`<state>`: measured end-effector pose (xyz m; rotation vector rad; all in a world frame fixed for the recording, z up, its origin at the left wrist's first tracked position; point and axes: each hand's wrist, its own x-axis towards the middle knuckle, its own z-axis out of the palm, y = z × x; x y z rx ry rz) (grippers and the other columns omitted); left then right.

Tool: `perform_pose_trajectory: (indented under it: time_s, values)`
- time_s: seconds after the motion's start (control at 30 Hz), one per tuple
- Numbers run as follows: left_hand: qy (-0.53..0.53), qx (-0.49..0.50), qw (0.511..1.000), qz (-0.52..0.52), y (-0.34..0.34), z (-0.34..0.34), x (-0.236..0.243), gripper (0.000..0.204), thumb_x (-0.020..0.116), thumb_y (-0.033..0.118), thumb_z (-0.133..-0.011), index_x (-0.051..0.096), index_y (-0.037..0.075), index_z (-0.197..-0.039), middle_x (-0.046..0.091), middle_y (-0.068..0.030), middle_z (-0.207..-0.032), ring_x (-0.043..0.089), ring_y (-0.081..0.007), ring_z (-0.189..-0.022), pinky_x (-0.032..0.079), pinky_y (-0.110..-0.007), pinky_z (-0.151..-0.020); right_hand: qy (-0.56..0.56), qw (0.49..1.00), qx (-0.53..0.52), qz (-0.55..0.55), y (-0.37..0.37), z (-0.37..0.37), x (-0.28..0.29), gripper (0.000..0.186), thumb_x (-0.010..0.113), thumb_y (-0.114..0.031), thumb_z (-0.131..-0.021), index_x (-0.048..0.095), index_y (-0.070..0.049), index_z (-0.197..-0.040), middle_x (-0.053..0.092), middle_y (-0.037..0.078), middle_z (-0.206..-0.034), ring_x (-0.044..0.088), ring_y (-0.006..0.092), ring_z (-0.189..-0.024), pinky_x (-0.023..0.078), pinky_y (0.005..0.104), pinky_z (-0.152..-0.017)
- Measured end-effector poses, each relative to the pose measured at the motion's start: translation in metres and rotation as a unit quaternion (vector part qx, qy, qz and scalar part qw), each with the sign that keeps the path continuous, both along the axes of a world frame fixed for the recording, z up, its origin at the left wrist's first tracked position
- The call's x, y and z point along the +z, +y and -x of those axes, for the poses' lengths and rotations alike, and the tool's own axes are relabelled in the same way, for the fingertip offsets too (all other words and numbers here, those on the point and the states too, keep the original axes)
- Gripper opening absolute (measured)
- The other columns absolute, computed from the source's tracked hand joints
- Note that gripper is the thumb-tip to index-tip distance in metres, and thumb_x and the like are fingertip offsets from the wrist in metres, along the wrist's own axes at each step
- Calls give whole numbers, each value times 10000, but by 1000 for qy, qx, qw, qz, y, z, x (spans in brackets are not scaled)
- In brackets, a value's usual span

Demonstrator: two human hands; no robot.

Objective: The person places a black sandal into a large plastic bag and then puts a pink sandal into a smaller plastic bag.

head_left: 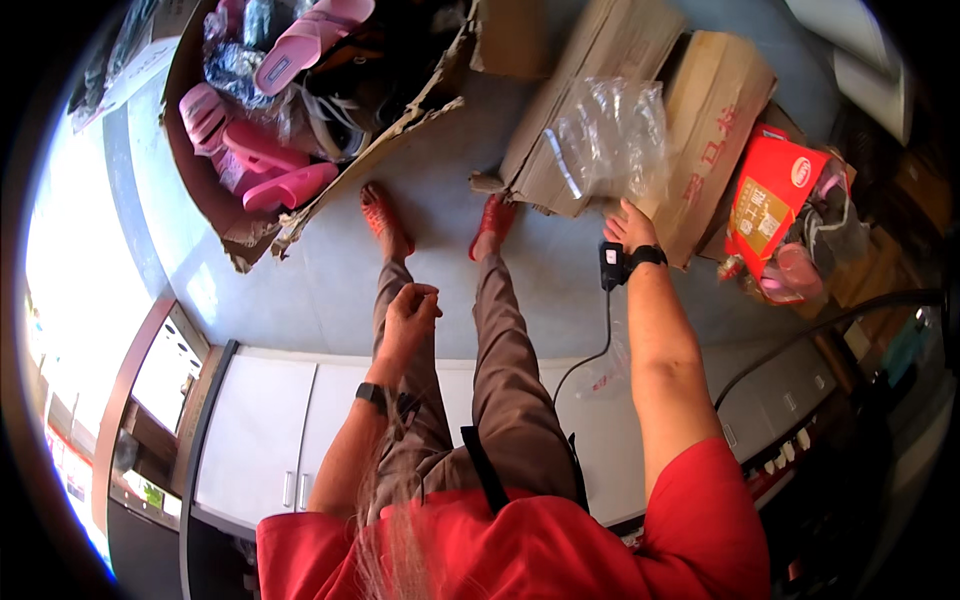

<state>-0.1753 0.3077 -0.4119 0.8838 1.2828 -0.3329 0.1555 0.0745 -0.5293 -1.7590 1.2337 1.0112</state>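
My left hand [408, 318] hovers in front of my left leg, its fingers curled together, with nothing visible in them. My right arm reaches forward to the right, and the fingers of my right hand [632, 230] are stretched out and apart. They are at the near edge of a clear plastic bag [625, 135], and whether they touch it is hard to make out. The crumpled bag lies across two long cardboard boxes [715, 120]. A black band with a small cabled device [612, 266] sits at my right wrist.
A big torn-edged carton [375, 160] at the far left holds pink slippers [290, 188] and plastic-wrapped footwear. To the right stands a red bag [775, 205] beside more pink footwear. White cabinets [255, 430] are behind my legs. Red shoes [385, 220] are on my feet.
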Motion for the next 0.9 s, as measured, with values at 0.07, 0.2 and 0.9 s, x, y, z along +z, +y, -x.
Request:
perform_pose_trajectory:
  time_s: [0.07,0.2,0.9]
  values:
    - [-12,0,1000,16,-3,6,-11,128,538,116,-897,558,16,-976,596,-32,-707,519,-68,-573,424,-206,-500,39,995,95,-20,-20,12,-10,627,613,-375,-851,365,-110,-1362,471,133,-1308,491,255,-1151,446,404,-895]
    - [-21,3,1000,-1,-2,9,-11,148,564,127,-884,556,6,-968,592,-38,-752,581,-90,-670,458,-222,-537,33,920,378,-96,8,63,17,426,636,-236,-818,540,-46,-1187,662,69,-924,633,158,-774,459,258,-696]
    - [298,-482,709,-421,308,94,-141,605,712,280,-744,467,123,-1275,516,-85,-1229,455,-288,-1189,428,-443,-923,-3,869,469,-156,101,111,43,298,546,-180,-885,570,-55,-1154,663,54,-950,610,112,-811,460,247,-718]
